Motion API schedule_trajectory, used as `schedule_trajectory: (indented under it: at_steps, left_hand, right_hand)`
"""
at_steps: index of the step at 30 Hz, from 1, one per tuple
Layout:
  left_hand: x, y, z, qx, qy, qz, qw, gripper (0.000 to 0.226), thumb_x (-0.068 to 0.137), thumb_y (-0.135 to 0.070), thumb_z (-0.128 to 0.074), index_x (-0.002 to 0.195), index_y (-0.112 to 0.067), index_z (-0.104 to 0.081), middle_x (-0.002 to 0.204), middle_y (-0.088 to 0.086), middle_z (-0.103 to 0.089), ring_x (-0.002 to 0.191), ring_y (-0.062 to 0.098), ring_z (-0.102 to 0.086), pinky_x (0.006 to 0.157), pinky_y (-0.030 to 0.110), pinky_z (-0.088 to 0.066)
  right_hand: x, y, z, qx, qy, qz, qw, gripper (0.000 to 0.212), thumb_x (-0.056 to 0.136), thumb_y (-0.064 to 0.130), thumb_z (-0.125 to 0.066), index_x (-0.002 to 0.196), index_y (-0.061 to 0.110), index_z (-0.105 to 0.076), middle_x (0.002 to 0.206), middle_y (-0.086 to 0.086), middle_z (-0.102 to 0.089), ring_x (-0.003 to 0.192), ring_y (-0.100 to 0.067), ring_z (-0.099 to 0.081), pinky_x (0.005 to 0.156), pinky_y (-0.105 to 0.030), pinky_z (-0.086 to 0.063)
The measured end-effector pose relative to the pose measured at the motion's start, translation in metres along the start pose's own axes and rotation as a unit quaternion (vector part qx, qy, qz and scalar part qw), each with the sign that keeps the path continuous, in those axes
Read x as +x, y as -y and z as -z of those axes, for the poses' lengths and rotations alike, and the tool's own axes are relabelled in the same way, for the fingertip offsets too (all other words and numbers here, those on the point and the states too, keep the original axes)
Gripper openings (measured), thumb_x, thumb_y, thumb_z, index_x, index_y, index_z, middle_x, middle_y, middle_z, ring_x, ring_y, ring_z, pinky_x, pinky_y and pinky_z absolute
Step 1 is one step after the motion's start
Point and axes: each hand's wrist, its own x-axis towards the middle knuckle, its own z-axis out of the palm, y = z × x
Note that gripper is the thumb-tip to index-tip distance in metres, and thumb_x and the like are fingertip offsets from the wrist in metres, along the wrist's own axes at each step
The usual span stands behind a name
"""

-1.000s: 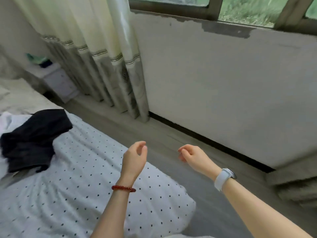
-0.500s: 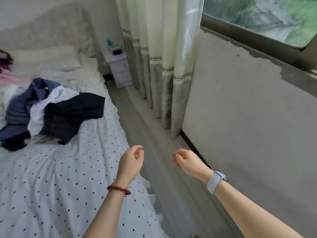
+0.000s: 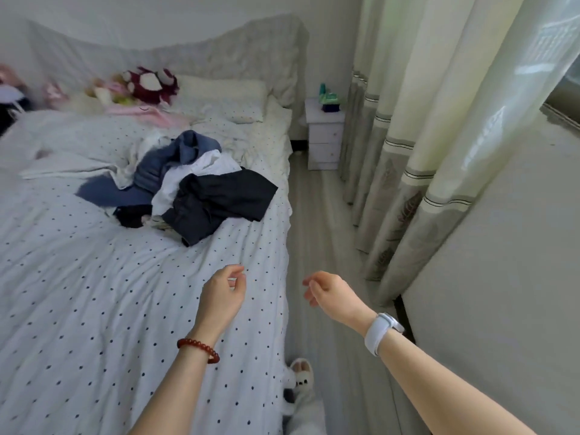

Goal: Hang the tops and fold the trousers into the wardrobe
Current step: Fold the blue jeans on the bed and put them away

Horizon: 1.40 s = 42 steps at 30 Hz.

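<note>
Your left hand (image 3: 219, 296) hangs in the air over the near edge of the bed (image 3: 94, 309), fingers loosely curled and holding nothing; a red bead bracelet (image 3: 197, 349) sits on that wrist. Your right hand (image 3: 329, 293) is out over the floor (image 3: 317, 233) in the gap between the bed and the wall, also relaxed with fingers lightly bent and nothing in it, and a white watch (image 3: 381, 332) wraps that wrist. The two hands are near each other but apart, and neither touches the bedding. The clothes you have to sort lie in a heap (image 3: 191, 186) on the dotted white cover, well beyond your hands toward the head of the bed and close to its right edge. On top and nearest the edge is a dark navy garment (image 3: 226, 199), spread loosely; a white piece (image 3: 201, 174) is tucked beside it, and blue denim (image 3: 175, 158) is bunched behind. You cannot tell from here which pieces are tops and which are trousers. Farther back, a pillow (image 3: 226, 92) and some plush toys (image 3: 147, 84) rest against the headboard. A small white bedside cabinet (image 3: 323, 136) stands past the bed's corner, next to the long curtains (image 3: 408, 120). A slipper (image 3: 301, 373) shows at the bed's near edge.
</note>
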Motion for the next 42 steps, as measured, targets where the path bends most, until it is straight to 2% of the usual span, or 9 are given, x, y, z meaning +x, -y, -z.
schedule_trajectory:
  at_steps: [7,16,20,23,27,30,33,37,42]
  left_hand:
    - [0.164,0.011,0.011,-0.031,-0.043,0.051,0.997,0.027,0.095,-0.014,-0.046,0.119,-0.009,-0.059,0.120,0.006,-0.060,0.099,0.012,-0.053,0.080,0.019,-0.036]
    - [0.320,0.036,0.055,-0.033,-0.085,0.151,0.984,0.031,0.095,-0.016,-0.048,0.125,-0.009,-0.055,0.125,0.008,-0.058,0.110,0.020,-0.057,0.084,0.020,-0.038]
    - [0.384,0.049,0.063,-0.061,-0.111,0.204,0.971,0.037,0.094,-0.017,-0.050,0.131,-0.009,-0.049,0.132,0.009,-0.053,0.114,0.023,-0.055,0.089,0.022,-0.038]
    - [0.442,0.059,0.070,-0.086,-0.137,0.245,0.956,0.038,0.096,-0.017,-0.048,0.132,-0.007,-0.048,0.135,0.008,-0.050,0.122,0.023,-0.048,0.092,0.019,-0.032]
    - [0.502,0.077,0.070,-0.180,-0.208,0.321,0.906,0.032,0.095,-0.018,-0.050,0.125,-0.008,-0.052,0.130,0.011,-0.053,0.112,0.022,-0.052,0.100,0.032,-0.038]
    - [0.533,0.090,0.063,-0.257,-0.238,0.378,0.857,0.030,0.095,-0.022,-0.050,0.123,-0.012,-0.052,0.126,0.009,-0.054,0.107,0.022,-0.054,0.100,0.040,-0.042]
    - [0.552,0.092,0.062,-0.349,-0.273,0.416,0.794,0.021,0.096,-0.026,-0.048,0.115,-0.018,-0.052,0.122,0.005,-0.054,0.110,0.021,-0.053,0.100,0.040,-0.043]
    - [0.571,0.088,0.077,-0.479,-0.314,0.400,0.715,0.011,0.098,-0.029,-0.045,0.092,-0.022,-0.051,0.095,-0.009,-0.054,0.090,0.010,-0.051,0.081,0.026,-0.047]
    - [0.565,0.107,0.065,-0.486,-0.399,0.431,0.648,0.067,0.086,-0.011,-0.065,0.141,-0.011,-0.026,0.124,0.005,-0.048,0.108,0.026,-0.054,0.091,0.041,-0.047]
  right_hand:
    - [0.181,0.038,0.030,-0.040,0.028,-0.006,0.999,0.031,0.097,0.012,-0.031,0.113,0.008,-0.057,0.094,-0.003,-0.063,0.084,-0.021,-0.062,0.075,-0.027,-0.051]
    - [0.368,0.125,0.030,-0.126,0.077,0.073,0.986,0.032,0.097,0.013,-0.036,0.127,0.013,-0.047,0.101,-0.005,-0.059,0.072,-0.013,-0.055,0.063,-0.015,-0.044]
    - [0.466,0.163,0.012,-0.189,0.068,0.182,0.962,0.042,0.094,0.015,-0.046,0.135,0.012,-0.041,0.128,-0.011,-0.049,0.113,-0.023,-0.049,0.097,-0.031,-0.040]
    - [0.555,0.204,-0.011,-0.269,0.069,0.260,0.925,0.052,0.094,0.023,-0.049,0.141,0.013,-0.032,0.141,-0.010,-0.037,0.131,-0.028,-0.034,0.103,-0.042,-0.035]
    - [0.654,0.260,-0.043,-0.412,0.097,0.360,0.832,0.076,0.091,0.044,-0.051,0.149,0.023,-0.007,0.155,-0.006,-0.012,0.143,-0.026,-0.012,0.110,-0.048,-0.024]
    - [0.719,0.279,-0.081,-0.471,0.244,0.354,0.770,0.092,0.085,0.054,-0.055,0.147,0.034,0.009,0.158,-0.006,0.003,0.144,-0.034,-0.003,0.109,-0.057,-0.022]
    - [0.742,0.271,-0.111,-0.387,0.380,0.303,0.784,0.064,0.090,0.030,-0.052,0.146,0.038,-0.020,0.143,-0.010,-0.041,0.124,-0.036,-0.046,0.091,-0.046,-0.047]
    - [0.709,0.238,-0.099,-0.289,0.364,0.332,0.821,0.043,0.087,0.010,-0.043,0.125,0.025,-0.057,0.106,-0.012,-0.069,0.098,-0.034,-0.061,0.078,-0.040,-0.050]
    - [0.671,0.219,-0.062,-0.283,0.548,0.356,0.703,0.043,0.091,0.029,-0.045,0.134,0.025,-0.049,0.121,-0.002,-0.064,0.107,-0.023,-0.059,0.087,-0.034,-0.048]
